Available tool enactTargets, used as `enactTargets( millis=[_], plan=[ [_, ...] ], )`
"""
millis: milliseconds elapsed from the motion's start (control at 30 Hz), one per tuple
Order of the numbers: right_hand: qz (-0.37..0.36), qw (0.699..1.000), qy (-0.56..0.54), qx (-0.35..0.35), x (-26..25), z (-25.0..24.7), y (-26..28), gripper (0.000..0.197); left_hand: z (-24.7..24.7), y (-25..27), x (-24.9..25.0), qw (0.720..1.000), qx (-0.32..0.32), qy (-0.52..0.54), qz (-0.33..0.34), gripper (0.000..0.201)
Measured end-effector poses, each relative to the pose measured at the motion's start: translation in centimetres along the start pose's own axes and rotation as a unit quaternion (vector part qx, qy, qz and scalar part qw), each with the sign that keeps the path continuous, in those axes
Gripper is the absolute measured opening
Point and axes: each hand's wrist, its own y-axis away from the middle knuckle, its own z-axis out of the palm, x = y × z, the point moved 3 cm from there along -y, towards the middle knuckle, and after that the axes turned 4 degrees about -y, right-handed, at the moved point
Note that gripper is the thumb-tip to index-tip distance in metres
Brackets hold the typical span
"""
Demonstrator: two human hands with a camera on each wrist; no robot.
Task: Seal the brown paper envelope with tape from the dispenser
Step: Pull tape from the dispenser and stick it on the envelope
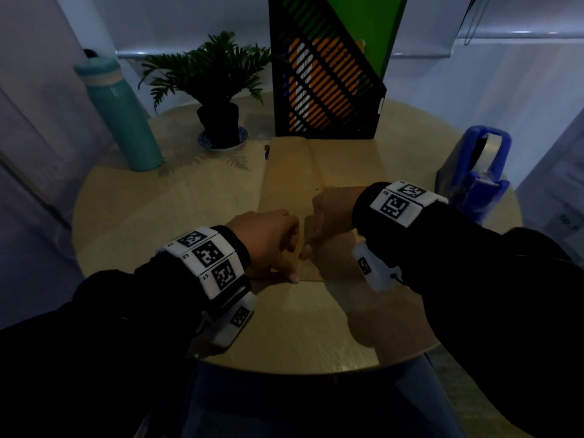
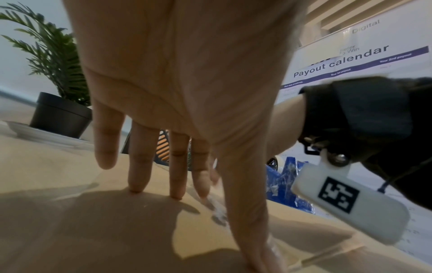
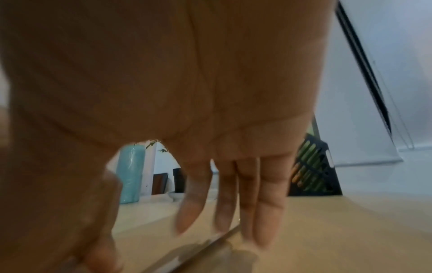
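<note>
Lying flat, brown envelope [image 1: 319, 172]; clear tape [image 2: 218, 212] seemingly wrinkled under left hand [image 1: 268, 238].

We are looking at what seems to be an office corner. A round wooden table [image 1: 132, 216] is standing against pale partition walls, and at its far edge a black slotted file holder [image 1: 325, 90] is holding coloured folders. To the left a potted plant [image 1: 218, 90] is sitting on a saucer beside a teal bottle [image 1: 121, 112]. On the right, a blue tape dispenser [image 1: 474, 172] is resting near a wall poster [image 2: 346, 61] reading "Payout calendar".
</note>
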Motion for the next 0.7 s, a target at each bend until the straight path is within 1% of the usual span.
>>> enactTargets(
  millis=[67, 133, 200, 300, 333, 433, 467, 533, 567, 600, 633, 700],
  plan=[
    [-0.008, 0.999, 0.033, 0.035, 0.1, -0.1, 0.2, 0.061, 0.0, 0.2, 0.0, 1.0, 0.006, 0.014, -0.001, 0.059],
    [-0.017, 0.999, 0.028, 0.025, -0.1, -0.1, 0.6, 0.083, -0.1, 0.3, 0.1, 1.0, 0.007, 0.024, 0.005, 0.068],
    [-0.018, 0.999, 0.033, -0.01, -0.4, 0.3, 0.7, 0.092, 0.0, 0.4, 0.1, 0.999, 0.007, 0.034, 0.008, 0.077],
    [-0.013, 0.995, 0.098, -0.024, -0.9, 1.1, 0.2, 0.102, 0.1, 0.5, -0.1, 0.999, 0.006, 0.047, 0.002, 0.082],
    [-0.013, 0.992, 0.122, -0.029, -1.0, 1.4, 0.0, 0.102, 0.1, 0.5, 0.0, 0.999, 0.004, 0.047, 0.0, 0.082],
    [-0.025, 0.982, 0.179, -0.05, -1.3, 1.8, -0.4, 0.089, 0.0, 0.5, 0.1, 0.999, 0.001, 0.041, 0.001, 0.08],
    [-0.022, 0.981, 0.188, -0.048, -1.4, 2.0, -0.6, 0.089, 0.0, 0.5, 0.2, 0.999, 0.002, 0.038, 0.003, 0.079],
    [-0.01, 0.979, 0.202, -0.029, -1.7, 2.0, -1.0, 0.099, 0.0, 0.5, 0.2, 0.999, 0.002, 0.032, 0.005, 0.077],
    [-0.001, 0.978, 0.208, -0.022, -1.8, 2.0, -1.2, 0.101, 0.0, 0.5, 0.2, 1.0, 0.002, 0.028, 0.006, 0.077],
    [0.004, 0.981, 0.192, -0.011, -1.6, 1.9, -1.6, 0.096, -0.1, 0.5, 0.2, 1.0, 0.002, 0.024, 0.007, 0.077],
    [0.001, 0.988, 0.151, 0.007, -1.4, 1.7, -1.8, 0.086, -0.1, 0.5, 0.2, 1.0, 0.002, 0.021, 0.006, 0.077],
    [0.017, 0.999, 0.034, 0.033, -0.6, 0.9, -2.2, 0.066, -0.1, 0.5, 0.2, 1.0, 0.003, 0.019, 0.007, 0.076]
  ],
)
